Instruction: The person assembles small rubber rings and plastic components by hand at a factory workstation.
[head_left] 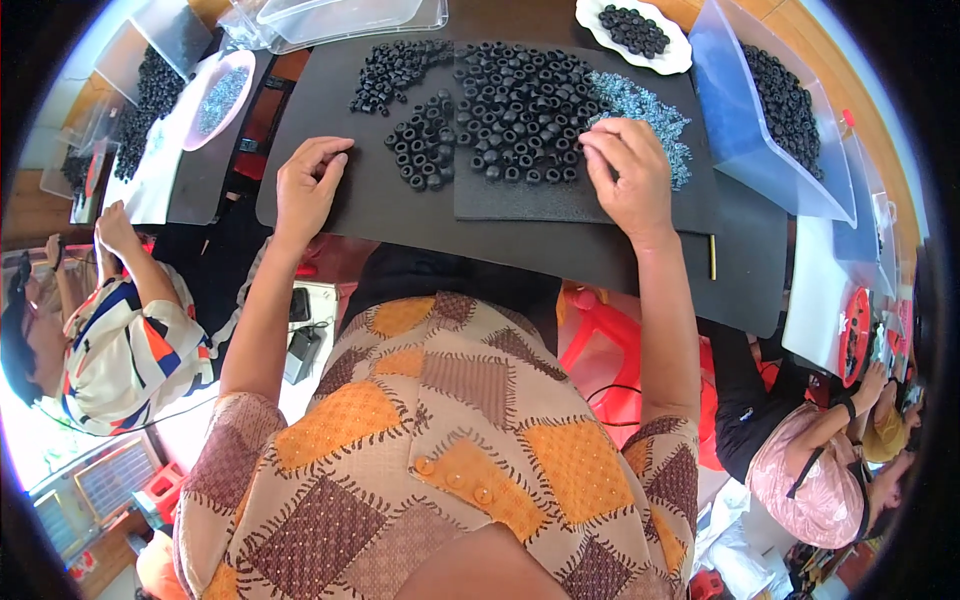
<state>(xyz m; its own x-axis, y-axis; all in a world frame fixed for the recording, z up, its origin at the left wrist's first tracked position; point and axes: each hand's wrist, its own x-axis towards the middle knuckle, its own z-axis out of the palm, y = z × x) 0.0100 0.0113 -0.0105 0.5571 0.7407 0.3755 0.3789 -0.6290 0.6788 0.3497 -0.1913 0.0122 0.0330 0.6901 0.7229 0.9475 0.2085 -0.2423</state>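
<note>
My left hand [312,185] is over the dark table's left part, thumb and fingertips drawn close together. Whether anything small is pinched there is hidden. To its right is a cluster of black ring-shaped pieces [420,145]. My right hand [632,175] has curled fingers, with its tips at the right edge of the big pile of black rings [515,100]. What those fingers hold, if anything, cannot be made out. Just behind this hand spreads a heap of small clear bluish pieces [650,105]. Under the big pile lies a dark foam mat [530,203].
Smaller black pieces [385,75] lie at the back left. A white scalloped dish [672,55] and a translucent bin [775,170] of black pieces stand right; a clear tray [345,22] sits behind. Co-workers sit left [140,350] and right [800,470]. A brass-coloured stick [713,258] lies near the edge.
</note>
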